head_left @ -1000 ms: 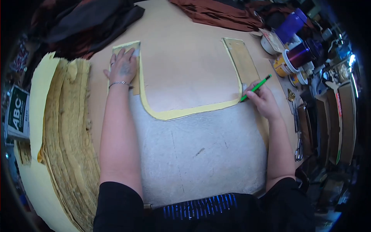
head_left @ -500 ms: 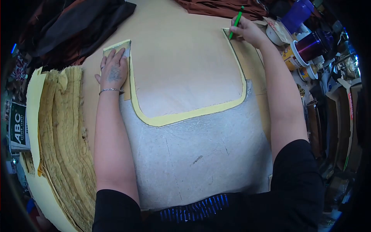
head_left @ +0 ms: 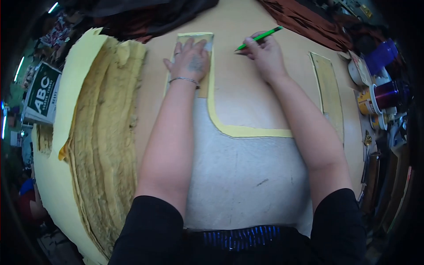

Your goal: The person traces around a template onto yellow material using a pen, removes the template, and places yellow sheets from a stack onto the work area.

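A large grey U-shaped template (head_left: 243, 176) lies flat on a tan sheet (head_left: 251, 101), with a yellow strip (head_left: 251, 131) along its inner curve. My left hand (head_left: 192, 62) rests spread, palm down, on the template's left arm near its top end. My right hand (head_left: 263, 53) pinches a green pencil (head_left: 260, 37) above the tan sheet, between the template's two arms, its tip pointing left. My right forearm hides part of the inner curve. The template's right arm (head_left: 327, 79) shows beyond it.
At the left stand a thick stack of yellowish sheets (head_left: 104, 128) and an ABC can (head_left: 42, 92). Dark cloth (head_left: 145, 17) and brown cloth (head_left: 304, 22) lie along the far edge. At the right are a purple cup (head_left: 380, 57), a dark mug (head_left: 391, 95) and tubs (head_left: 366, 100).
My right hand has moved left with the pencil, away from the top of the template's right arm. The camera view has shifted left. My left hand stays on the left arm.
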Demonstrator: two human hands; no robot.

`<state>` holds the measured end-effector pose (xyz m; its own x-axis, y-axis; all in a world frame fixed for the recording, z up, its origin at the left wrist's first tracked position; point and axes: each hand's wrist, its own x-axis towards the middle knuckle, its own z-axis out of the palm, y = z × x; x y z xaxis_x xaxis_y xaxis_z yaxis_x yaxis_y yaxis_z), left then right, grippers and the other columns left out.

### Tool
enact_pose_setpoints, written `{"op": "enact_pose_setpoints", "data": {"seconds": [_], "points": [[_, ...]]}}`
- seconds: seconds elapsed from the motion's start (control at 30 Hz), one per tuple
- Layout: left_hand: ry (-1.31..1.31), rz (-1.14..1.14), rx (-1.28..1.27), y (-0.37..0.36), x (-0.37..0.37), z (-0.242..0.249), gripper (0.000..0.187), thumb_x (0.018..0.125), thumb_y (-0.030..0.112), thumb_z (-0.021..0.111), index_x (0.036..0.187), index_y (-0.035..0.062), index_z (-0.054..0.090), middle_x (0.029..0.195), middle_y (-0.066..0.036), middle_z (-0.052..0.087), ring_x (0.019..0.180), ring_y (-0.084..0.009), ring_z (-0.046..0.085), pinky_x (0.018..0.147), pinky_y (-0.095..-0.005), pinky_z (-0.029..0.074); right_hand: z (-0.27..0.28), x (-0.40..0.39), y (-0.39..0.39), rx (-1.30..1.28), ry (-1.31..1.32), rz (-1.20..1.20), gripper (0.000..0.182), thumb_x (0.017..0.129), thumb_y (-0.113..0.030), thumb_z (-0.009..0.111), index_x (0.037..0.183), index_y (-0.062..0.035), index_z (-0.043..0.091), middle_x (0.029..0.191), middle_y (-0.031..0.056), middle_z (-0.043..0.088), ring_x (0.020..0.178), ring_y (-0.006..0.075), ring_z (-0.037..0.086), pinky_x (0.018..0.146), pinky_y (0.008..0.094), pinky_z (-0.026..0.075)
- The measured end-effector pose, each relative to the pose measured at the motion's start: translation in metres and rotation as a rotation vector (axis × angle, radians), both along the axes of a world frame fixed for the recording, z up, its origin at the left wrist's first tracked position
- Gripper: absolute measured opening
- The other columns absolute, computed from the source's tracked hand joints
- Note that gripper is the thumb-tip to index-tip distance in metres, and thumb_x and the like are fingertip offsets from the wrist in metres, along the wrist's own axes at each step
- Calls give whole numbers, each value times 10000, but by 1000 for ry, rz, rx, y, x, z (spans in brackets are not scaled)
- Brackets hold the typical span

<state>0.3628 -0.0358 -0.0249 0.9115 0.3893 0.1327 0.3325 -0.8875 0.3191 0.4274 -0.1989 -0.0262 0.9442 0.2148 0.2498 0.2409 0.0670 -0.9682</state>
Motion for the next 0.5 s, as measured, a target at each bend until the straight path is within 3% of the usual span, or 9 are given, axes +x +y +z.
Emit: {"op": "enact_pose_setpoints", "data": {"seconds": [0.27, 0.5], "points": [[-14, -6, -80, 0, -1, 3, 355, 826, 298, 370, 1172, 281, 451, 1328, 11, 288, 1254, -231, 178, 957, -601, 91, -10, -7, 60, -203, -273, -119, 182, 757, -166, 587, 835, -16, 521, 731, 118, 594, 655, 201, 587, 629, 292, 463], [-20, -23, -118, 4, -2, 3, 348, 821, 294, 395, 1164, 294, 457, 1325, 28, 291, 1253, -220, 178, 960, -601, 80, 23, -88, 37, -481, -340, 55, 144, 760, -147, 573, 837, -36, 525, 752, 138, 564, 682, 297, 552, 610, 334, 439]]}}
